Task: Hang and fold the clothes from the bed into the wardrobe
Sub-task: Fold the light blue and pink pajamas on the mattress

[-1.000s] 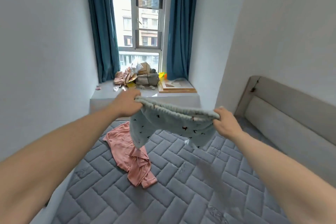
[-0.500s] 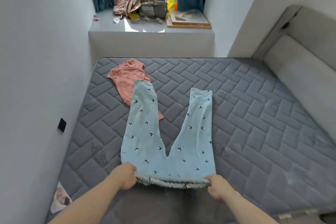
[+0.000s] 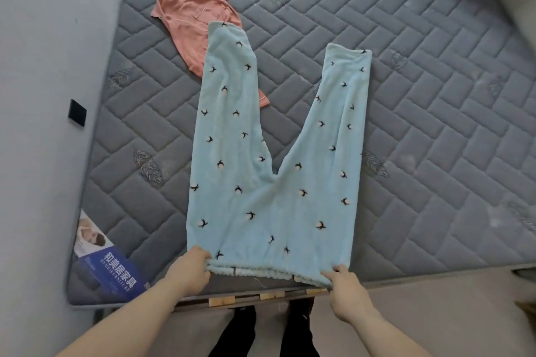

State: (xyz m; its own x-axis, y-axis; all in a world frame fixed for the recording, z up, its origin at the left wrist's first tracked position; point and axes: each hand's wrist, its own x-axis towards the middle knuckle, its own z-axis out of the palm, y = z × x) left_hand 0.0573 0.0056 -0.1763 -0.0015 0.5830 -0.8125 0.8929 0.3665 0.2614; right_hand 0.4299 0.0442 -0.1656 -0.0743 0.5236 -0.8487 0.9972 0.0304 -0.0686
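Light blue fleece trousers (image 3: 261,206) with small dark bird prints lie flat on the grey quilted mattress (image 3: 435,130), legs spread in a V pointing away from me. My left hand (image 3: 190,271) pinches the left end of the elastic waistband at the mattress's near edge. My right hand (image 3: 346,288) grips the right end of the waistband. A pink top (image 3: 191,20) lies crumpled at the far left of the mattress, partly under the trousers' left leg.
A white wall (image 3: 37,95) with a black socket (image 3: 77,113) runs along the left side of the bed. A blue label (image 3: 110,272) is on the mattress's near left corner. The padded headboard is at the far right. My dark-trousered legs (image 3: 266,330) stand on the floor by the bed.
The trousers, held up in the air a second ago, now lie spread flat on the mattress. My view has tilted down and both hands have drawn the waistband to the near edge.
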